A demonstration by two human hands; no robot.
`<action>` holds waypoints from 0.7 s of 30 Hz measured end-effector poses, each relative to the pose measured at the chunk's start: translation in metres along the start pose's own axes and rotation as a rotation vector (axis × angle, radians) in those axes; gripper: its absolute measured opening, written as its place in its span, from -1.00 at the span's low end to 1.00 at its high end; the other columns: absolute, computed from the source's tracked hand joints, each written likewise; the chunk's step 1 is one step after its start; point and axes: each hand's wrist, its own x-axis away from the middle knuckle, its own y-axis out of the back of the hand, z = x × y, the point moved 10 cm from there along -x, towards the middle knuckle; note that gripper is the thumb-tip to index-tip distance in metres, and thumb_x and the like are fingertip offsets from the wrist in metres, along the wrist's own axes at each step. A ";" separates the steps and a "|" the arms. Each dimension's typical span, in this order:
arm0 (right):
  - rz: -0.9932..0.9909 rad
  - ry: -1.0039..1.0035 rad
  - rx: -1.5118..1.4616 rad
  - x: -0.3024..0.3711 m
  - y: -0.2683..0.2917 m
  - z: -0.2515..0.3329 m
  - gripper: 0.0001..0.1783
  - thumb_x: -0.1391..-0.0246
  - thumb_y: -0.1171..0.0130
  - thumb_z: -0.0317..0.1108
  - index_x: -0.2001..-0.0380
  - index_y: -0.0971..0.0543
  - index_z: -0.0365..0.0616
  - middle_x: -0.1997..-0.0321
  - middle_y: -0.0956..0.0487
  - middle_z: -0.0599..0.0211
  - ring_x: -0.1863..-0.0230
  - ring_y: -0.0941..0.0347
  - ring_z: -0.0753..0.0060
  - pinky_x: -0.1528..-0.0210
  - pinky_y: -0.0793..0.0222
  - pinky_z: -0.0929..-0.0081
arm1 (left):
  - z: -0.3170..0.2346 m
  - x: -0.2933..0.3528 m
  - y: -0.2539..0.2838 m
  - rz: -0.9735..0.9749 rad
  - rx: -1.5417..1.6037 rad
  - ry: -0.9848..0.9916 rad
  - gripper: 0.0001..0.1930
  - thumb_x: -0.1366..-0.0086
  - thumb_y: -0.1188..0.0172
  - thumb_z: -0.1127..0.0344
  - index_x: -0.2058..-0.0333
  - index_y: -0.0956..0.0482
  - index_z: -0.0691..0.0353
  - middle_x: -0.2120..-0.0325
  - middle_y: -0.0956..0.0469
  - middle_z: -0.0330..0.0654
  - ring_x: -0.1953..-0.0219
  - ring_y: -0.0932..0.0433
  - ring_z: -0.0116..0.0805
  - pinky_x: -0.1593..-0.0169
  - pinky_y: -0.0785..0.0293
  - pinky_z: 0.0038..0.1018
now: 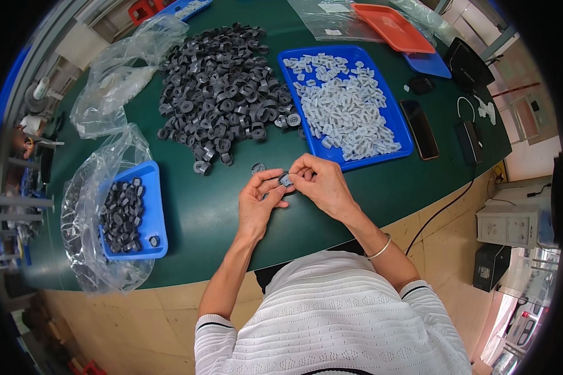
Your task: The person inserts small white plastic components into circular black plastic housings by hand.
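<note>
Between the fingertips of both hands is a small dark grey plastic part (285, 179) with a lighter face. My left hand (260, 199) pinches it from the left, fingers curled. My right hand (323, 187) grips its right side with thumb and forefinger; whether a second piece is there is hidden. Just beyond my left fingertips lies a single loose grey part (258, 167) on the green table. A large heap of dark grey plastic parts (222, 94) spreads farther off. To its right, a blue tray (381, 157) holds many small pale translucent plastic pieces (350, 112).
At the left, a smaller blue tray (156, 206) of dark parts sits beside clear plastic bags (81, 219). A smartphone (420, 129) lies right of the large tray, near a black device (468, 140) with a cable. An orange tray (394, 28) is at the far right.
</note>
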 end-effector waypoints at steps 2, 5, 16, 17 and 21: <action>-0.012 0.006 0.004 0.001 0.000 0.000 -0.91 -0.01 -0.26 -0.51 0.41 -0.55 -0.27 0.52 -0.53 0.48 0.53 -0.34 0.74 0.48 -0.29 0.68 | 0.001 0.000 0.001 -0.001 -0.008 -0.002 -0.67 -0.28 -0.10 0.60 -0.04 -0.40 0.38 0.19 -0.61 -0.04 0.14 -0.64 -0.31 0.29 -0.60 -0.61; -0.039 0.103 0.095 0.003 0.000 0.007 -0.91 -0.01 -0.26 -0.50 0.41 -0.55 -0.27 0.52 -0.55 0.43 0.53 -0.38 0.70 0.47 -0.31 0.66 | 0.000 0.000 0.001 -0.011 -0.009 -0.007 -0.67 -0.28 -0.10 0.60 -0.03 -0.41 0.38 0.20 -0.61 -0.05 0.15 -0.64 -0.30 0.29 -0.60 -0.61; -0.021 -0.003 0.038 0.002 0.002 -0.002 -0.84 0.00 -0.26 -0.53 0.30 -0.54 -0.27 0.49 -0.55 0.38 0.53 -0.39 0.68 0.45 -0.34 0.64 | 0.001 0.001 -0.001 -0.006 -0.014 0.023 -0.66 -0.28 -0.11 0.59 -0.04 -0.40 0.38 0.18 -0.61 -0.03 0.15 -0.64 -0.30 0.28 -0.60 -0.61; -0.036 0.006 0.063 0.003 0.003 -0.001 -0.82 0.01 -0.26 -0.53 0.28 -0.54 -0.27 0.49 -0.55 0.38 0.53 -0.39 0.67 0.45 -0.34 0.64 | 0.001 0.001 -0.001 -0.001 -0.007 0.032 -0.66 -0.28 -0.11 0.59 -0.04 -0.40 0.38 0.18 -0.62 -0.04 0.15 -0.64 -0.30 0.29 -0.60 -0.61; -0.062 0.076 0.094 0.005 0.005 0.007 -0.82 0.00 -0.25 -0.53 0.28 -0.53 -0.27 0.50 -0.54 0.38 0.54 -0.38 0.67 0.46 -0.35 0.64 | 0.002 0.001 -0.001 0.010 -0.004 0.030 -0.66 -0.28 -0.12 0.58 -0.04 -0.41 0.37 0.19 -0.62 -0.05 0.15 -0.64 -0.30 0.29 -0.60 -0.61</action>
